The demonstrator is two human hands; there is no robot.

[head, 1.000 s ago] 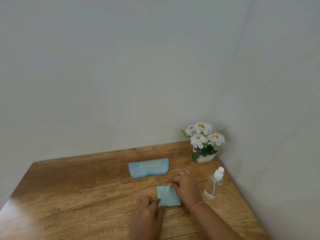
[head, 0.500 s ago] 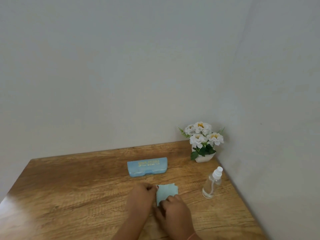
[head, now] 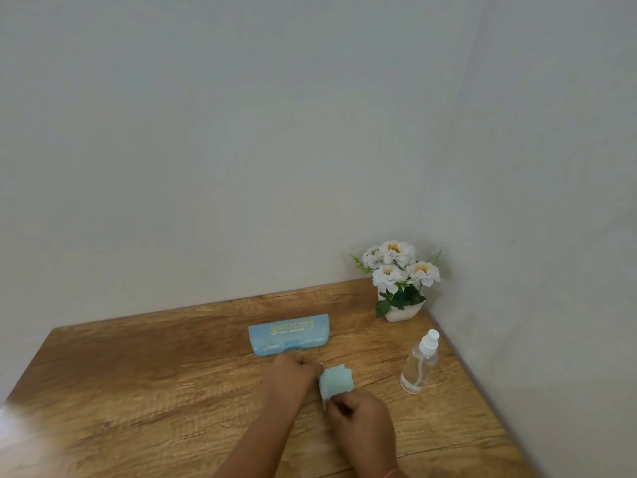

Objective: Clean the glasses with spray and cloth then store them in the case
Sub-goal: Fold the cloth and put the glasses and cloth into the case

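Observation:
A small light-blue cloth [head: 337, 378] lies folded on the wooden table [head: 155, 391], its near edge lifted a little. My left hand [head: 293, 374] pinches its far left corner. My right hand [head: 358, 419] pinches its near edge from below. Behind the hands sits the light-blue glasses case [head: 289, 334] with gold lettering, its lid closed. A clear spray bottle [head: 418, 362] with a white nozzle stands upright to the right of the cloth. No glasses are in view.
A white pot of white flowers [head: 400, 284] stands in the back right corner. Grey walls border the table at the back and along the right side. The table's left edge runs off diagonally toward me.
My right hand came from the cloth's far edge to its near edge. My left hand went up to the far left corner. The cloth now looks narrower and folded.

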